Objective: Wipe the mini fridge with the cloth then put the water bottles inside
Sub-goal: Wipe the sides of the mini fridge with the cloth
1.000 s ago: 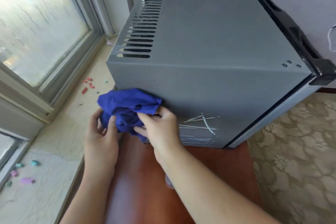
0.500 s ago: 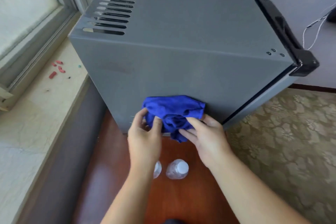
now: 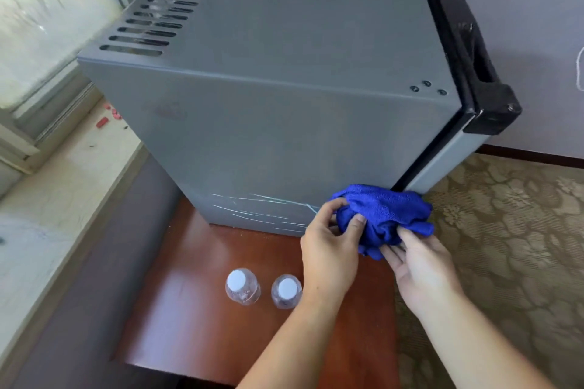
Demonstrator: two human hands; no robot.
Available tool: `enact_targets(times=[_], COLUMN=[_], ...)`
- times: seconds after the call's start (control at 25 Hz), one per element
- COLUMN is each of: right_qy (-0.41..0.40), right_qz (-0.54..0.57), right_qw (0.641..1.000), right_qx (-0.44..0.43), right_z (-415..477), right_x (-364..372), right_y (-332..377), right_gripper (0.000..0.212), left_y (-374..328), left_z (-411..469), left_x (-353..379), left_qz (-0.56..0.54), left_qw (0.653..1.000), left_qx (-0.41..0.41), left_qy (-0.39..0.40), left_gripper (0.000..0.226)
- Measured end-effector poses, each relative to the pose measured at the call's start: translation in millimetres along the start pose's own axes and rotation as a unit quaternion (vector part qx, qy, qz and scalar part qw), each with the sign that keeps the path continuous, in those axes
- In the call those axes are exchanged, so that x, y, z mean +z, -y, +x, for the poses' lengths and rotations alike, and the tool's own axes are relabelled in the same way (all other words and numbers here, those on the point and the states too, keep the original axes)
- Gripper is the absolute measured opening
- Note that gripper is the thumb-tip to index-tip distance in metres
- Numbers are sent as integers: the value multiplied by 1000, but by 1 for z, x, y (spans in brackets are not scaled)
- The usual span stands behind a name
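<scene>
Red-brown table [image 3: 196, 319] at lower centre, windowsill [image 3: 63, 199] on the left, patterned carpet [image 3: 505, 246] on the right. Head view: mini fridge [image 3: 284, 110] fills the upper frame and its door at the right edge looks closed, so nothing goes in yet. Two capped water bottles [image 3: 242, 286] stand at lower centre, apart from the fridge, likely parked clear of your wiping. Cloth [image 3: 385, 211] is bunched against the fridge's lower right corner. Your left hand [image 3: 328, 249] pinches it with curled fingers. Your right hand [image 3: 423, 265] touches its underside, fingers nearly straight.
</scene>
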State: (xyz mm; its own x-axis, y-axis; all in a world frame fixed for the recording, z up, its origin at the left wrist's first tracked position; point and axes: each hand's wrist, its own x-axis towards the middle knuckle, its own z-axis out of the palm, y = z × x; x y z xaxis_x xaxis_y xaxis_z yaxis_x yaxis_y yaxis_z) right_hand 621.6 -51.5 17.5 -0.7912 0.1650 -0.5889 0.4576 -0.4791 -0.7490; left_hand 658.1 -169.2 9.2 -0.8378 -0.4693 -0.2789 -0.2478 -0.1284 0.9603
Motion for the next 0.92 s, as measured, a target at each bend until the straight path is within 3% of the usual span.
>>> enact_targets(times=[0.24, 0.44, 0.64, 0.76, 0.92], right_qy=[-27, 7, 63, 55, 7], right_qz=[20, 4, -58, -79, -73], right_qw=[999, 998, 988, 979, 960], right_qx=[36, 65, 126, 181, 270], right_z=[-7, -30, -49, -38, -6], right_x=[35, 103, 195, 223, 221], right_y=[-36, -79, -148, -182, -198], right_gripper=[27, 24, 25, 24, 41], left_y=[-7, -15, 10, 31, 61], left_z=[13, 43, 88, 107, 122], left_x=[-37, -128, -228, -257, -255], left_qz=[45, 29, 12, 39, 39], left_qw=[999, 999, 993, 990, 985], left_qx=[-5, 10, -49, -63, -124], left_qy=[5, -15, -111, -117, -114], left_gripper=[23, 24, 23, 23, 26])
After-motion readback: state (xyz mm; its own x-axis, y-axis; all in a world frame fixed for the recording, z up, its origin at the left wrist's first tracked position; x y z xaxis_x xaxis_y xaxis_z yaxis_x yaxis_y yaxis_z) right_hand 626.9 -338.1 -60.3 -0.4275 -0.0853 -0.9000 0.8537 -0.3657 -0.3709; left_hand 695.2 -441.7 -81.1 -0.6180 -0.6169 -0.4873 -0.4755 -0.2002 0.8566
